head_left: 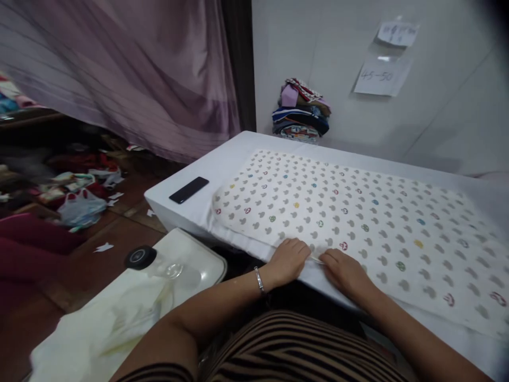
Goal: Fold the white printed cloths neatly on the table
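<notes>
A white cloth printed with grey and coloured mushrooms [294,191] lies spread over a table covered in white [222,154]. At its near edge, my left hand [289,259] has its fingers curled over the fabric, gripping the hem. Just to the right, my right hand [345,271] pinches the same edge between thumb and fingers. A short stretch of folded hem shows between the two hands. My thumbs are mostly hidden.
A black phone [189,190] lies on the table's left corner. Left of me stands a white surface with pale cloth [135,313] and a black round lid [140,257]. Folded clothes [301,114] are stacked by the wall. A plastic bag [82,208] sits on the floor.
</notes>
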`<state>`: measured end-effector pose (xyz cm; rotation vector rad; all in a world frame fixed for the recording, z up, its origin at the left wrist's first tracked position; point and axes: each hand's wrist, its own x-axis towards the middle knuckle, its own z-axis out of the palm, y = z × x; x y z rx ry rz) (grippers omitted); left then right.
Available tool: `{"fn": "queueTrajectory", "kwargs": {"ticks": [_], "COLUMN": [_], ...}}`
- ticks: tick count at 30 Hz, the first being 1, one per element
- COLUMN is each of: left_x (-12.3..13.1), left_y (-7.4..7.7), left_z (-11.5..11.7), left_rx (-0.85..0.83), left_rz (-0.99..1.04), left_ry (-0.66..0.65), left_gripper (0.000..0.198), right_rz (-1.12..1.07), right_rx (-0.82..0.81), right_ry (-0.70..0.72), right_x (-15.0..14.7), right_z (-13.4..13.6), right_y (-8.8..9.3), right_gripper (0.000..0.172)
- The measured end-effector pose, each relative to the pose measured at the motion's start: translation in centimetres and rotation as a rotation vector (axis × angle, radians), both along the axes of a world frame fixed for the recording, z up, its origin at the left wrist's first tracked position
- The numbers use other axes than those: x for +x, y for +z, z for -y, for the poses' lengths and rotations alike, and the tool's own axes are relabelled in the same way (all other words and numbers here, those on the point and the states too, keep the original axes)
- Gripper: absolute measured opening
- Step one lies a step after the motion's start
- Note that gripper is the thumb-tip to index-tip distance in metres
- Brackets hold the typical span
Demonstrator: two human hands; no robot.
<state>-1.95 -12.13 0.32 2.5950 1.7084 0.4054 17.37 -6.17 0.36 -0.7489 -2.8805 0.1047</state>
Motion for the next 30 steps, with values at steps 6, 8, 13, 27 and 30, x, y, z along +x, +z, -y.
{"fn": "queueTrajectory", "kwargs": {"ticks": [6,8,13,27,30], "left_x": [-3.5,-5.1,-8.7,-10.9,-11.3], "left_y": [-0.2,-0.1,0.0,-0.3,0.1], "left_z": [0.7,0.9,1.6,2.5,2.0], "left_rx": [0.022,0.026,0.013,0.119,0.188], "left_rz": [0.09,0.148,0.247,0.083,0.052], "left_ry": [0.132,0.168,0.12,0.173,0.21], "left_gripper": [0.018,0.014,0.012,0.022,0.022], "right_rz": [-0.018,-0.033,-0.035,-0.059,-0.072], "right_rx": [-0.293,-0.36,-0.361,0.121,0.109], "right_ry": [-0.073,-0.083,-0.092,0.013,0.025], "right_x": [0.5,0.4,0.3,0.6,0.6], "right_z": [-0.9,-1.2,-1.2,1.3,1.1], "right_y": [1.1,1.3,1.4,-0.9,-1.1], "right_gripper": [0.021,0.021,0.021,0.028,0.027]}}
